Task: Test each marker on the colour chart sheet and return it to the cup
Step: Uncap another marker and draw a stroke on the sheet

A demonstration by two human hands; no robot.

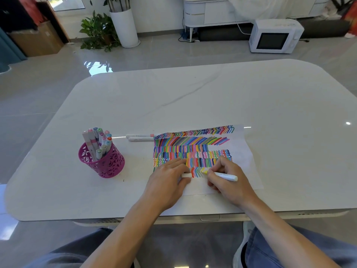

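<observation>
- Right hand (234, 187): fingers curled round a white marker (225, 176) in a writing grip. Its yellow tip touches the sheet at the lowest row of marks; the marker's rear end points to the right.
- Left hand (166, 180): lies palm-down on the lower left part of the sheet, fingers stretched forward over the coloured strokes. A short white cap (186, 175) shows between thumb and forefinger and appears to be pinched there.
- Sheet (245, 157): white paper lying flat on the counter (193, 97), right of centre and near the front edge. Rows of many-coloured strokes cover it: zigzags along the far edge, slanted bars below them, then short upright bars and wavy lines. The right margin and near edge are unmarked.
- Cup (108, 165): magenta, with a cut-out pattern, standing upright on the counter, left of the sheet and well apart from both hands. It holds a bundle of markers (96, 140), caps up, leaning to the left.
- Two loose markers (140, 137): white, lying side by side on the counter between the cup and the sheet's far left corner.
- Floor beyond the counter: a white microwave (274, 36) on the right, a leafy potted plant (98, 29) beside a tall white planter (124, 26), and a cardboard box (36, 39) at far left.
</observation>
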